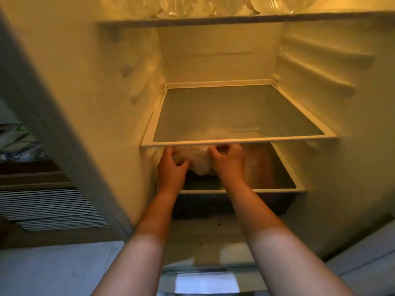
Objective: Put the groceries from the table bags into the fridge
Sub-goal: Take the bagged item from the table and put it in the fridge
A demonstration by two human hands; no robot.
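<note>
both hands grip pale bag under fridge shelf; no legible writing.

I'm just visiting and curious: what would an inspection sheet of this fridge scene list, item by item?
Surface: the middle glass shelf lies bare; the lower shelf holds the goods.
Job's things: a pale plastic-wrapped package sits on the lower shelf, just under the middle shelf's front edge; its contents are too blurred to tell.
Clutter: clear plastic bags rest on the top shelf; something dark lies under the package.
Hands: the left hand and right hand grip the package from either side.
Cables: nothing seen.
Surroundings: the fridge door edge stands at left, with blurred items beyond it.
</note>
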